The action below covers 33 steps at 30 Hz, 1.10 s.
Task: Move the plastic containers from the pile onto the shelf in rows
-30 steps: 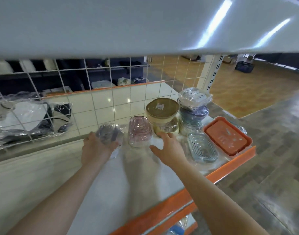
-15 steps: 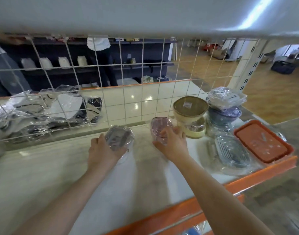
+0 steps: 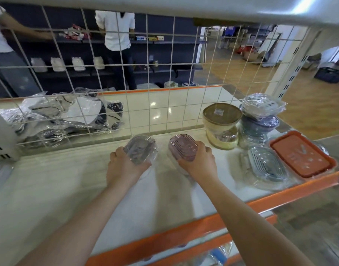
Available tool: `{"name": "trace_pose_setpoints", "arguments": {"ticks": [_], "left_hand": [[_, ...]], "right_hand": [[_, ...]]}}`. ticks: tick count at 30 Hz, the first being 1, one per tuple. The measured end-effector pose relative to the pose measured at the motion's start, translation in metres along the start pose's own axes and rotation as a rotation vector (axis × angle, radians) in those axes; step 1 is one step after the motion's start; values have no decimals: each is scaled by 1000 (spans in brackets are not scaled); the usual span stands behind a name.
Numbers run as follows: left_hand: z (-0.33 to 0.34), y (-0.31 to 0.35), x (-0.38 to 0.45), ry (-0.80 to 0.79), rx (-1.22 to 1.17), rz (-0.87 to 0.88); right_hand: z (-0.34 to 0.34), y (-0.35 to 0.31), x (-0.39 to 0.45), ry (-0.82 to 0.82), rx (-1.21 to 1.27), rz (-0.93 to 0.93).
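Placing: two wrapped plastic containers are being set side by side on the shelf (image 3: pixel 72 189), in what is judged to be the start of a row in front of the wire grid (image 3: pixel 164 93).
Landmark: the tan-lidded tub (image 3: pixel 221 123) at the back right of the shelf is taken as the reference.
Left grip: the left hand (image 3: pixel 124 167) is curled round the near edge of the clear grey container (image 3: pixel 140 148), fingers over its rim and thumb at the left side.
Right grip: the right hand (image 3: pixel 199 164) is curled round the pink container (image 3: pixel 183 147), fingers over its right edge, thumb under the near edge.
Pink container: it sits just left of the tan-lidded tub, tilted toward the camera; whether its base is flat on the shelf cannot be told.
Grey container: it lies further left of the tub, beside the pink one and apart from it, also tilted.
Pile: right of the tub a wrapped stack (image 3: pixel 260 120) is seen; in front of it a ribbed clear dish (image 3: pixel 268 166) and an orange-lidded box (image 3: pixel 301 154) lie near the shelf's orange edge.
Handling: the containers are judged light and stiff, yet the film wrap is likely slippery and loose, so hold is best taken across the short sides at the rim, not on the film.
Risk: a tilted piece may slide or rock when released.
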State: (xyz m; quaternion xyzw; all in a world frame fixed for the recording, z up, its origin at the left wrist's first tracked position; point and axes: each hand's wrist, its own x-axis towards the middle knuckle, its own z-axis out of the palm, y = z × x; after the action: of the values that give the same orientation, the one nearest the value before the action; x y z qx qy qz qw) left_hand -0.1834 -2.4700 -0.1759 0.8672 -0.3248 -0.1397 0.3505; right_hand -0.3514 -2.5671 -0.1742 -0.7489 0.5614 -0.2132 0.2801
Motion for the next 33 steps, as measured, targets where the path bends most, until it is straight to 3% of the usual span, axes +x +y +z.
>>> {"name": "trace_pose_setpoints", "arguments": {"ticks": [7, 13, 24, 33], "left_hand": [[-18, -16, -32, 50, -101, 172], [-33, -19, -82, 127, -160, 221], [-67, -45, -214, 187, -169, 186], [-115, -94, -291, 330, -162, 105]], "right_hand": [[-12, 11, -30, 74, 71, -76], [-29, 17, -79, 117, 110, -155], [-46, 26, -202, 120, 154, -230], [-30, -8, -283, -23, 154, -284]]}}
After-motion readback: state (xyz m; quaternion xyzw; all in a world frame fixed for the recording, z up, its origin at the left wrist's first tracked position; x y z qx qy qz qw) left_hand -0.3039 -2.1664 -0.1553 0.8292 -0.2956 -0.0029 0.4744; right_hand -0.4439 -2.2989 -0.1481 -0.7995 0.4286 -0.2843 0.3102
